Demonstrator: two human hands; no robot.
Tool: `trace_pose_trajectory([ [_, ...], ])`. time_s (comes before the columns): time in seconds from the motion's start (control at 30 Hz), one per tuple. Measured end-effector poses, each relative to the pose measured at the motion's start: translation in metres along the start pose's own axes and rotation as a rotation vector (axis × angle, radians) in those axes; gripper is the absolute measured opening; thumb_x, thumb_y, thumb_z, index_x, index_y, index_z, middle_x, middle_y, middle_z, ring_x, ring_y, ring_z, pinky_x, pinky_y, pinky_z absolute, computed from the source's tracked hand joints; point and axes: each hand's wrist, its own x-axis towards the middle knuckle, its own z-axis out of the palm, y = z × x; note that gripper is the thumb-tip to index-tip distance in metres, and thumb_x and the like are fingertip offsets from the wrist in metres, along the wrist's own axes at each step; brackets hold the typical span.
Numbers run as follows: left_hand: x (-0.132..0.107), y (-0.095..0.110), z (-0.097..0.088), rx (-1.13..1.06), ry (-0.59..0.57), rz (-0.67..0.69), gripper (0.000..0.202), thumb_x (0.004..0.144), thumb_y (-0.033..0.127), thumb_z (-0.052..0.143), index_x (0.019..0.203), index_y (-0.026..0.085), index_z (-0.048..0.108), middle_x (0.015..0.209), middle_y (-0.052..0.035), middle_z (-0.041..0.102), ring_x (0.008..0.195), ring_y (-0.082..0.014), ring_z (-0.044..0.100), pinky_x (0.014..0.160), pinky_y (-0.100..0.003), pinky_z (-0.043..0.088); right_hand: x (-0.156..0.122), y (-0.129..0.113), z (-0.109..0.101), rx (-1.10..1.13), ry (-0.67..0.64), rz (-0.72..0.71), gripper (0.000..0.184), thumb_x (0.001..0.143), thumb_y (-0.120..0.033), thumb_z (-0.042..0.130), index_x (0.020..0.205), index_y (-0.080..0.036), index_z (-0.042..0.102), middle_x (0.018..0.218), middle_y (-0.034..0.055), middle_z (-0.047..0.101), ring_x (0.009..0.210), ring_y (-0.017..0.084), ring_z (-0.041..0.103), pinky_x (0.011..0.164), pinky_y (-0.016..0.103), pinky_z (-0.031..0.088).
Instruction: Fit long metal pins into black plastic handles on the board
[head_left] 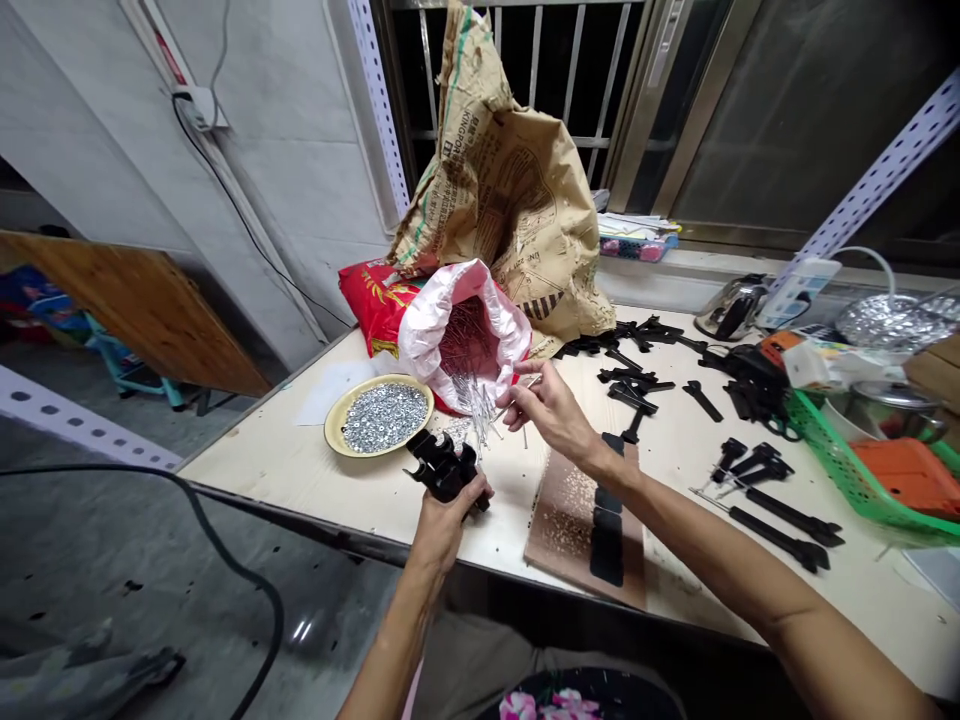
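Note:
My left hand [448, 520] is closed around several black plastic clip-like parts [441, 468], held over the table's front edge, their curved jaws facing up. To the right and farther back, my right hand [551, 405] has thumb and fingers pinched on what looks like a thin metal pin [517, 396]. Just left of those fingers, long loose pins [474, 393] spill from the mouth of a white-lined red sack [416, 335]. A yellow-rimmed plate [332, 442] full of small shiny metal pieces [386, 415] stands left of the pins.
A brown board [555, 545] with black pads [607, 550] lies under my right forearm. Black handle-like parts [780, 535] are scattered to the right, beside a green basket [847, 480]. A large paper sack [525, 220] stands behind; a kettle [731, 308] is at back right.

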Motion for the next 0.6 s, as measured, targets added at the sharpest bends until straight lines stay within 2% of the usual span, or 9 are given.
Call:
trace_pose_trajectory([
  [0.1, 0.002, -0.001, 0.003, 0.038, -0.063, -0.017, 0.043, 0.066, 0.026, 0.076, 0.104, 0.018, 0.057, 0.079, 0.0010, 0.064, 0.070, -0.0133, 0.061, 0.069, -0.027, 0.048, -0.010, -0.008, 0.008, -0.167, -0.017, -0.139, 0.023, 0.092, -0.037, 0.047, 0.106, -0.021, 0.040, 0.078, 0.0004, 0.063, 0.065, 0.012, 0.060, 0.062, 0.026, 0.050],
  [0.2, 0.006, -0.005, 0.002, 0.120, -0.081, -0.017, 0.046, 0.064, 0.026, 0.077, 0.105, 0.016, 0.060, 0.085, -0.0018, 0.065, 0.076, -0.0158, 0.062, 0.072, -0.029, 0.050, -0.016, -0.004, 0.012, -0.250, -0.115, -0.182, 0.017, 0.095, -0.037, 0.041, 0.099, -0.020, 0.044, 0.081, 0.0014, 0.065, 0.075, 0.012, 0.063, 0.070, 0.026, 0.049],
  [0.27, 0.007, -0.007, 0.001, 0.198, -0.094, -0.010, 0.043, 0.063, 0.027, 0.077, 0.101, 0.015, 0.063, 0.085, -0.0034, 0.066, 0.077, -0.0171, 0.061, 0.071, -0.030, 0.050, -0.018, 0.000, 0.011, -0.327, -0.143, -0.196, 0.021, 0.097, -0.037, 0.036, 0.095, -0.020, 0.047, 0.083, 0.0016, 0.064, 0.077, 0.012, 0.062, 0.073, 0.026, 0.047],
  [0.4, 0.008, -0.005, 0.001, 0.333, -0.103, -0.020, 0.030, 0.064, 0.032, 0.076, 0.086, 0.013, 0.067, 0.077, -0.0029, 0.066, 0.072, -0.0167, 0.061, 0.070, -0.029, 0.049, -0.019, 0.004, 0.003, -0.547, -0.118, -0.249, 0.035, 0.099, -0.039, 0.029, 0.084, -0.018, 0.052, 0.084, 0.0032, 0.061, 0.082, 0.014, 0.057, 0.078, 0.028, 0.042],
  [0.6, 0.008, 0.001, 0.011, 0.428, -0.098, -0.028, 0.032, 0.062, 0.032, 0.076, 0.087, 0.014, 0.067, 0.074, -0.0003, 0.066, 0.070, -0.0152, 0.059, 0.067, -0.026, 0.047, -0.023, 0.004, -0.003, -0.571, -0.192, -0.253, 0.046, 0.099, -0.045, 0.024, 0.077, -0.018, 0.054, 0.077, 0.0020, 0.058, 0.079, 0.014, 0.052, 0.078, 0.027, 0.039],
])
